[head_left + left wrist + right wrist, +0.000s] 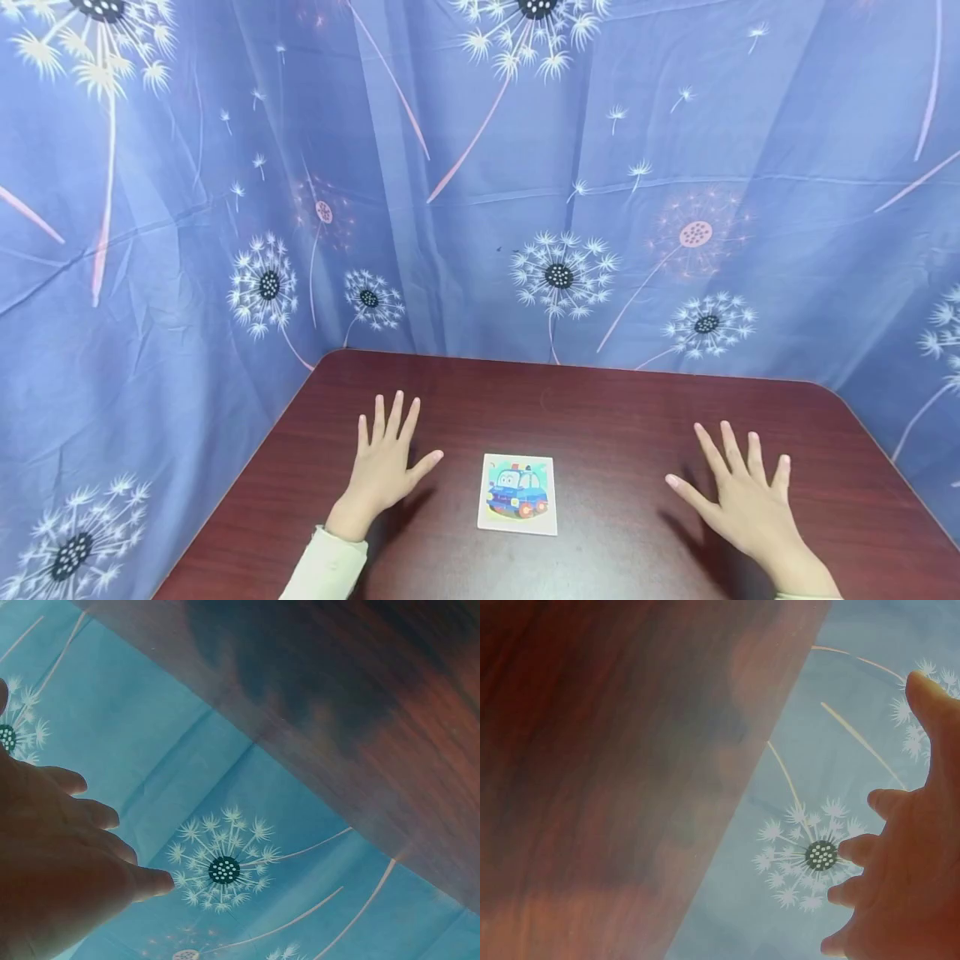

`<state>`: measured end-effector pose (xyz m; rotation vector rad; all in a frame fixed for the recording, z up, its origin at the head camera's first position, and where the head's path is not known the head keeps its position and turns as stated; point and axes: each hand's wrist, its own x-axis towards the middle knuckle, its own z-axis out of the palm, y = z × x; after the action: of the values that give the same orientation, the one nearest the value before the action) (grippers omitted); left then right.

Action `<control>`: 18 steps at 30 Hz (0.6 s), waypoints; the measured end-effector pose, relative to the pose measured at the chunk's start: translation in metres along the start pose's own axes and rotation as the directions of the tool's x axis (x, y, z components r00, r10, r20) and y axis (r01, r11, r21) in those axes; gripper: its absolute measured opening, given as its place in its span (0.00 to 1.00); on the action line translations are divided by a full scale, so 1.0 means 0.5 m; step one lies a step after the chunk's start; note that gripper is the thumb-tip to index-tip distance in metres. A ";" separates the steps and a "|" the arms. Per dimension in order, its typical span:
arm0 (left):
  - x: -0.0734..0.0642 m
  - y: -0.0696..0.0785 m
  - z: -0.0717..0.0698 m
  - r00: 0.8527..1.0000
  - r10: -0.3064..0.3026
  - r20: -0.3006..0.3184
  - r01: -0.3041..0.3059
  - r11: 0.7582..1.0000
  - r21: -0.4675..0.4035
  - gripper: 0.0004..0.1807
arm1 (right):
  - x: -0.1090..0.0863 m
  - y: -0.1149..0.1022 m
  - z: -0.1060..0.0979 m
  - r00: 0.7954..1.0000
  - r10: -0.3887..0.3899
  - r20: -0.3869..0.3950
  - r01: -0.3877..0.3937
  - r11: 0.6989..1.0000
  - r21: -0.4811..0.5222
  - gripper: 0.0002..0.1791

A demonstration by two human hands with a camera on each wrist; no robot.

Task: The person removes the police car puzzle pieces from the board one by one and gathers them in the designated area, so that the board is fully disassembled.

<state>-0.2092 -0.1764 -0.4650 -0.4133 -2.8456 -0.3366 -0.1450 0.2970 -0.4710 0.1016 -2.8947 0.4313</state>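
Note:
A square picture tile [517,494] with a white border lies flat on the dark red wooden table [600,417], showing a blue cartoon car with eyes. To its left, my left hand [384,468] hovers over the table with fingers spread and holds nothing. On the other side, farther from the tile, my right hand [746,504] is spread the same way, also with nothing in it. Each casts a shadow on the wood. The left wrist view shows the left hand [60,862] at its lower left edge; the right hand [907,862] fills the right side of its wrist view.
A blue curtain [465,250] printed with dandelions hangs behind the table and along its left and right sides. The table has rounded far corners. A pale sleeve [327,567] covers the left wrist.

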 end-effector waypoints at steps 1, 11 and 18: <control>0.000 0.001 0.001 1.000 0.005 -0.002 -0.005 1.000 0.001 0.49 | 0.001 -0.002 0.000 1.000 -0.006 -0.008 0.006 1.000 0.001 0.52; 0.008 0.021 0.007 0.996 0.074 -0.046 -0.074 0.997 0.003 0.49 | 0.020 -0.028 0.001 0.994 -0.065 -0.082 0.066 0.998 0.007 0.52; 0.007 0.042 0.006 0.993 0.103 -0.048 -0.104 0.995 -0.008 0.48 | 0.033 -0.048 0.005 0.986 -0.110 -0.128 0.114 0.993 0.026 0.50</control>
<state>-0.2066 -0.1551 -0.4629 -0.5449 -2.7645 -0.3370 -0.1589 0.2725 -0.4629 0.2332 -2.7421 0.4493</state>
